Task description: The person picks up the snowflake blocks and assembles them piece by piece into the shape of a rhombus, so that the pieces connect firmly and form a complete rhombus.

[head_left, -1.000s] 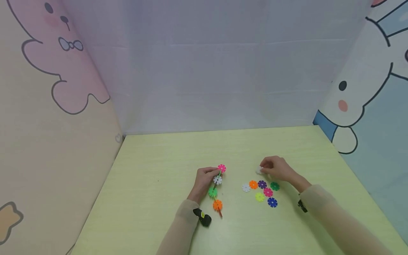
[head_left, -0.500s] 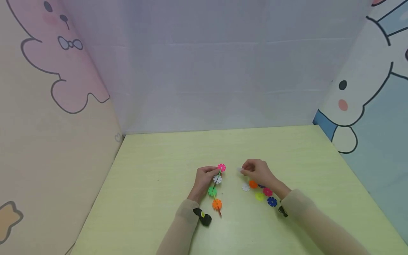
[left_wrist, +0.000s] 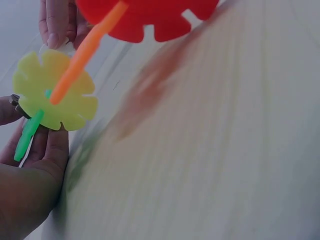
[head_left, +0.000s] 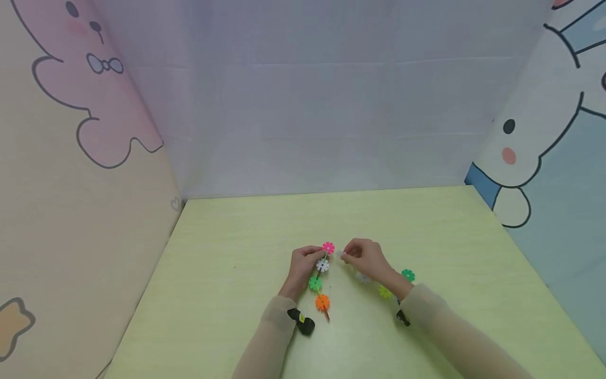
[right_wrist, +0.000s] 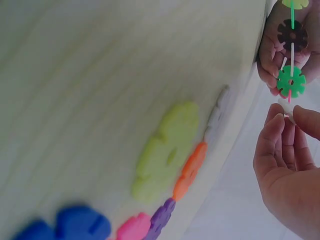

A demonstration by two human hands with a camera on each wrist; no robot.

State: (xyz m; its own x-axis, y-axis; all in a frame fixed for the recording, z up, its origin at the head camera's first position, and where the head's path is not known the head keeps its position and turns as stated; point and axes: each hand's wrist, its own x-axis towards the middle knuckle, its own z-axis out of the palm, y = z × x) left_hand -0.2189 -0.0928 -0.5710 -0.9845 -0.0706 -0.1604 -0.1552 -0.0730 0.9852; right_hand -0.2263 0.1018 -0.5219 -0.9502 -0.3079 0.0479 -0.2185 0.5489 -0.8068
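Observation:
My left hand [head_left: 300, 267] holds a chain of notched flower-shaped plastic discs joined by thin sticks, gripping near its far end. In the head view the chain runs from a pink disc [head_left: 329, 247] through a white disc [head_left: 323, 265] and a green disc [head_left: 315, 283] to an orange disc [head_left: 322, 302], with a brownish stick [head_left: 326, 316] at the near end. Disc colours look different in the wrist views. Between thumb and fingertips, my right hand [head_left: 369, 259] pinches a small white disc [right_wrist: 287, 107]. It is just right of the pink disc, apparently close to a stick tip.
Loose discs lie on the pale yellow table [head_left: 236, 231] below my right arm: a pale disc [head_left: 364, 278], a yellow disc [head_left: 385, 292] and a green disc [head_left: 408, 275]. Orange [right_wrist: 190, 170], purple [right_wrist: 161, 219] and blue [right_wrist: 75, 225] discs show in the right wrist view.
My right hand has moved left with the white disc, from beyond the loose discs to beside the chain's far end. The left hand and chain have hardly moved.

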